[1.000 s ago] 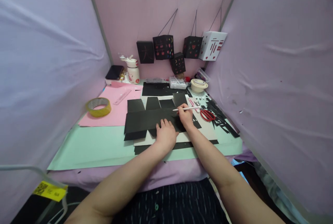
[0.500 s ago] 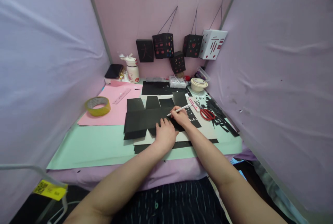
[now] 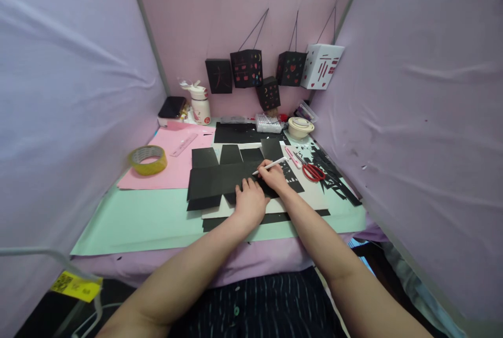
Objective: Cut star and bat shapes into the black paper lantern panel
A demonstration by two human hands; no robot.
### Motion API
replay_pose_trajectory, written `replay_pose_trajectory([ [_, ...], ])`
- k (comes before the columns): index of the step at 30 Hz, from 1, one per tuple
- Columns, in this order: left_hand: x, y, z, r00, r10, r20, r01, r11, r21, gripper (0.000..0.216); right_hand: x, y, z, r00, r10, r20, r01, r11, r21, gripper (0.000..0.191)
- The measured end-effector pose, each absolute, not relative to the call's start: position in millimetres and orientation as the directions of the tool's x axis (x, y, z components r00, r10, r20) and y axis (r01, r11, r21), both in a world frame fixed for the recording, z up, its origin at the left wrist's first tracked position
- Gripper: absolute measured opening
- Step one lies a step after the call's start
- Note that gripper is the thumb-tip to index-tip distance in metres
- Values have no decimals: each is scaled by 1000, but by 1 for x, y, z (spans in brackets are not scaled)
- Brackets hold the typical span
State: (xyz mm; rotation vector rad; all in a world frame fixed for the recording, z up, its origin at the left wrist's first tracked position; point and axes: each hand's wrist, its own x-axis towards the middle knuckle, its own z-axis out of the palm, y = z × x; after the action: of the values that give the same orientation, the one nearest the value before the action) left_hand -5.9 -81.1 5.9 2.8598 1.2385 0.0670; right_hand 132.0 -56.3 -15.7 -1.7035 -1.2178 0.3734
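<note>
A black paper cutout (image 3: pixel 214 180) with several flaps along its edges lies on a pale board (image 3: pixel 310 197) in the middle of the table. My left hand (image 3: pixel 250 199) rests flat on the cutout, fingers spread. In my right hand (image 3: pixel 273 175) is a slim white pen-shaped tool (image 3: pixel 280 161), gripped between thumb and fingers. Its tip touches or nearly touches the black paper, just beyond my left fingertips. The tip is too small to show whether it is a pen or a craft knife. Beside my right wrist, a black sheet with cut-out holes (image 3: pixel 293 178) lies partly hidden.
Red-handled scissors (image 3: pixel 313 172), a pink cutter (image 3: pixel 293 157) and black paper scraps (image 3: pixel 332 173) lie to the right. A tape roll (image 3: pixel 148 160) and ruler (image 3: pixel 184 144) sit on pink paper (image 3: pixel 135 181) at left. Behind stand a bottle (image 3: pixel 200 106) and round container (image 3: pixel 301 128); paper lanterns (image 3: pixel 247 68) hang above.
</note>
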Motion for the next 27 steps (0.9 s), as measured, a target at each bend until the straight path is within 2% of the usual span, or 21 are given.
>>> replay_pose_trajectory([
  [18, -6, -79, 2, 689, 723, 47, 723, -690, 22, 62, 132, -55, -16, 513, 799, 314, 563, -38, -825, 16],
  [22, -6, -79, 0, 693, 718, 54, 719, -695, 10, 62, 139, -56, -17, 637, 677, 368, 429, 85, -899, 15],
  [27, -6, -80, 0, 697, 715, 54, 716, -698, 3, 61, 147, -56, -14, 752, 552, 361, 293, 210, -933, 12],
])
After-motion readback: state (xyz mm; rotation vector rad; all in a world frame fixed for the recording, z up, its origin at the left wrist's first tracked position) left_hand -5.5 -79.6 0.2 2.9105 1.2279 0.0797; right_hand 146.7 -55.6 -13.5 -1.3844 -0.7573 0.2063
